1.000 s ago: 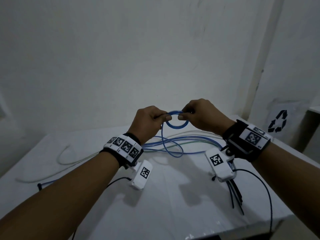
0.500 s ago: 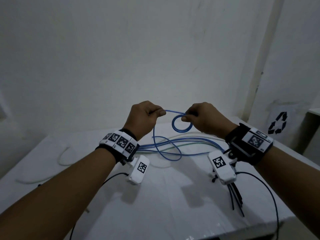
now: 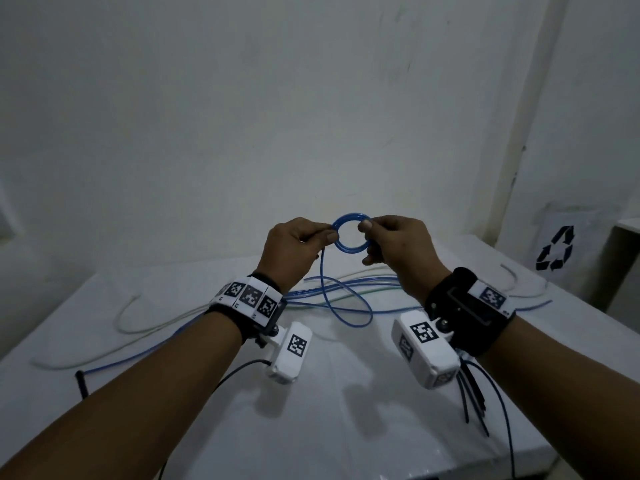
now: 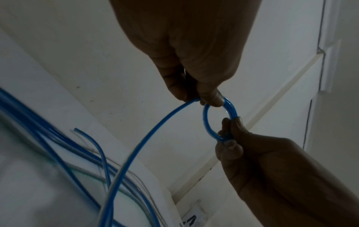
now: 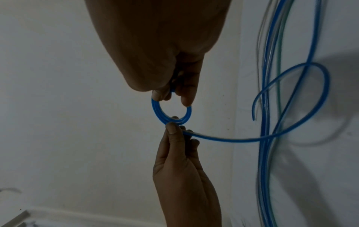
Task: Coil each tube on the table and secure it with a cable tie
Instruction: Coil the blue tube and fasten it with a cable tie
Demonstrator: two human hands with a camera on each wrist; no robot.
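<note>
Fingers (image 3: 325, 236) of both hands pinching blue coil (image 3: 350, 233)

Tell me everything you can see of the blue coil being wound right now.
The blue coil is a small ring of several turns of thin, glossy, translucent blue tubing, held upright above the table. The left hand pinches its left side, the right hand its right. A loose tail hangs from the left-hand side and loops onto the table. No tie shows on it.

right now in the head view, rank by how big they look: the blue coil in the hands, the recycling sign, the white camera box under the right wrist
1. white camera box, though nearness to the camera inflates it
2. recycling sign
3. blue coil, pinched between left hand and right hand
</note>
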